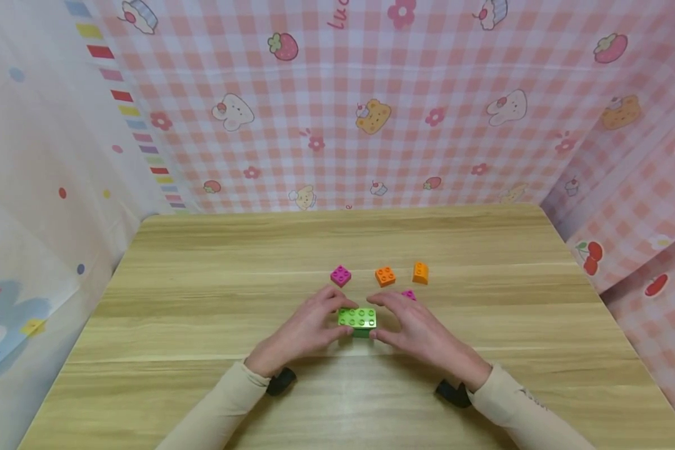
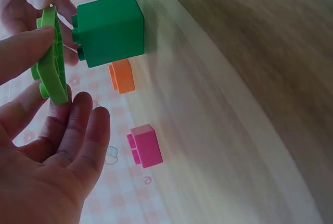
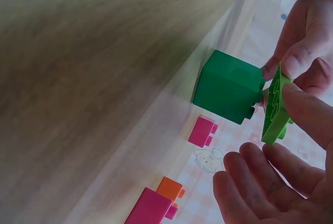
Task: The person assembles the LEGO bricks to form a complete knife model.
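A flat light-green toy brick [image 1: 357, 318] with two rows of studs is held level between both hands. My left hand [image 1: 310, 317] pinches its left end, thumb on the near side and fingers on the far side. At the other end my right hand [image 1: 419, 325] pinches it the same way. Beneath it a taller dark green brick [image 2: 113, 31] stands upright on the table, studs up. Both wrist views show a small gap between the light-green brick [image 3: 277, 107] and those studs.
Behind the hands on the wooden table [image 1: 202, 281] lie a magenta brick [image 1: 340, 275], an orange brick [image 1: 385, 276] and an orange brick with a sloped side [image 1: 420, 273]. A second magenta brick [image 1: 409, 295] is partly hidden by the right hand. A checked cloth [image 1: 337, 156] hangs behind.
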Demonstrator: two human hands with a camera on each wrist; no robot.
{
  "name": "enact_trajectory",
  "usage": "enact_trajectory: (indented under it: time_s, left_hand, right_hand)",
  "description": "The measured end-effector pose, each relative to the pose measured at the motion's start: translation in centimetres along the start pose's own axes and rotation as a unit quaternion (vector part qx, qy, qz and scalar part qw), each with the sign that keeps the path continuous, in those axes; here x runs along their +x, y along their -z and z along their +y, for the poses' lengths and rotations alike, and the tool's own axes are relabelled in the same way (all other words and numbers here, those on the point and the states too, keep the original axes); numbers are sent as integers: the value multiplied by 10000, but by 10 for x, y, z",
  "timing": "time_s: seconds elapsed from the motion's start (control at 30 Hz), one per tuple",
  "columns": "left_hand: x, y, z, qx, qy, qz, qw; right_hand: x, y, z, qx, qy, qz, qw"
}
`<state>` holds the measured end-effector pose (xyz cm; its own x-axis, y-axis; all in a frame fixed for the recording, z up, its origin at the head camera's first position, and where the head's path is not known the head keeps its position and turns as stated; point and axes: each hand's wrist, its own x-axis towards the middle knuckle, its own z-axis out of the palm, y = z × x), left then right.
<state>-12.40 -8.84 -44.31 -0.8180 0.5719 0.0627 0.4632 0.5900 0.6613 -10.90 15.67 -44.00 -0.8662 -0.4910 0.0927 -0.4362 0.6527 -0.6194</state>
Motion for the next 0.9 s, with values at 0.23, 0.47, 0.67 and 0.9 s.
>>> enact_trajectory:
  time_s: [0.23,0.47,0.67,0.9]
  left_hand:
    - [3,-4,1,79,-29,-75,9999]
    - [4,-7,0,108,-120,-82,9998]
    - [6,-9,-1,254,-217,-81,9994]
    - [9,-11,-1,317,-241,-143,9991]
  right_hand:
    - [3,-3,1,-180,20,-121,9998]
    - [5,-6,2,-219,-40,-216,9995]
    - [6,-7,3,-246,-160,-266,9992]
    - [7,-9,4,-166,-221,-339,9990]
